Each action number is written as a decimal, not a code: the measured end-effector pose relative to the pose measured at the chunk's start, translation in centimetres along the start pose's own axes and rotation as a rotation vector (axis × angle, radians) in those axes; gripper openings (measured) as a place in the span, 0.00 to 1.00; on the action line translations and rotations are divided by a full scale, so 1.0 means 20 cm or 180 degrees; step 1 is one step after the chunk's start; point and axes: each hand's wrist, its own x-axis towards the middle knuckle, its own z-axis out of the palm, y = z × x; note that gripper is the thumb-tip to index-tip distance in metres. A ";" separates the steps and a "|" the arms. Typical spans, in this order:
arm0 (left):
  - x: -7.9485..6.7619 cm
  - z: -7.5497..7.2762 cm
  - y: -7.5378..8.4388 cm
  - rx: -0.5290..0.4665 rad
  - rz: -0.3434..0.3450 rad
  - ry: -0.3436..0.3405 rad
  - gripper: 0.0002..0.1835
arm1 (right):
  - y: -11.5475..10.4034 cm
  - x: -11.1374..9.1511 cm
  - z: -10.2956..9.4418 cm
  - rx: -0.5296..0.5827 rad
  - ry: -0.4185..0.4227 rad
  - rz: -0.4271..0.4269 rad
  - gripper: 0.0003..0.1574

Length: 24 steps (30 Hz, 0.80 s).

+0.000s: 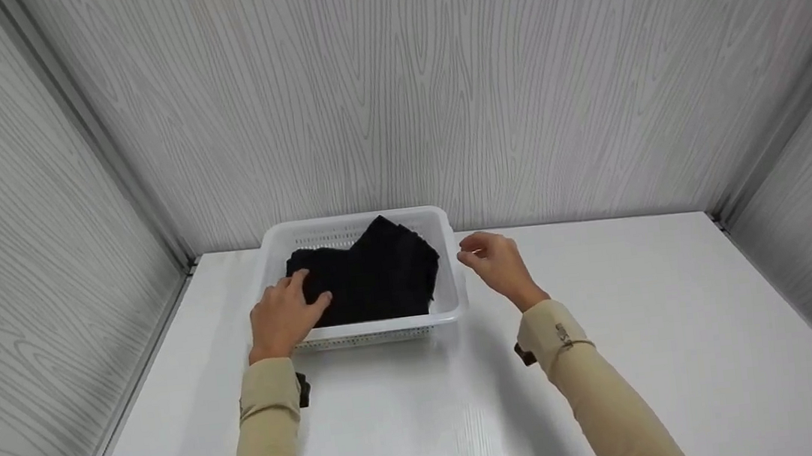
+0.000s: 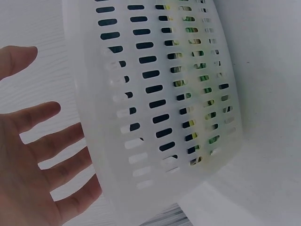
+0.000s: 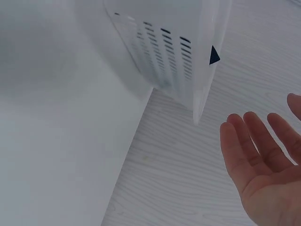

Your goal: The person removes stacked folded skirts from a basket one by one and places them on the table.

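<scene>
A white slotted plastic basket stands on the white table and holds folded black cloth, one corner rising above the rest. My left hand is over the basket's left side, fingers spread at the cloth; whether the fingertips touch it I cannot tell. In the left wrist view, that hand has loosely bent fingers beside the rim. My right hand hovers just off the right rim. Its fingers are relaxed, with nothing between them, in the right wrist view.
Through the slots in the basket wall, patches of green and yellow show low down; what they belong to is hidden. A grey wood-grain panel rises behind the table, with similar panels at left and right.
</scene>
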 end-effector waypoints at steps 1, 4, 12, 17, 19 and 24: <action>0.00 0.00 0.00 -0.0002 -0.0029 -0.0019 0.34 | -0.01 0.00 0.02 0.0029 -0.0028 0.0032 0.14; 0.00 0.02 -0.01 -0.0029 -0.0108 -0.0110 0.35 | -0.03 0.01 0.06 0.0090 -0.0113 0.0179 0.14; 0.00 0.07 -0.01 -0.0067 -0.0261 -0.0364 0.38 | -0.04 -0.03 0.16 0.0049 -0.0396 0.0381 0.19; 0.03 0.06 -0.02 -0.0105 -0.0310 -0.0460 0.39 | -0.04 -0.03 0.22 -0.0011 -0.0531 0.0562 0.24; 0.04 0.06 -0.02 -0.0131 -0.0314 -0.0491 0.39 | -0.04 -0.02 0.24 -0.0012 -0.0568 0.0632 0.26; 0.06 0.09 -0.02 -0.0222 -0.0407 -0.0630 0.42 | -0.05 -0.03 0.31 0.0066 -0.0759 0.0907 0.36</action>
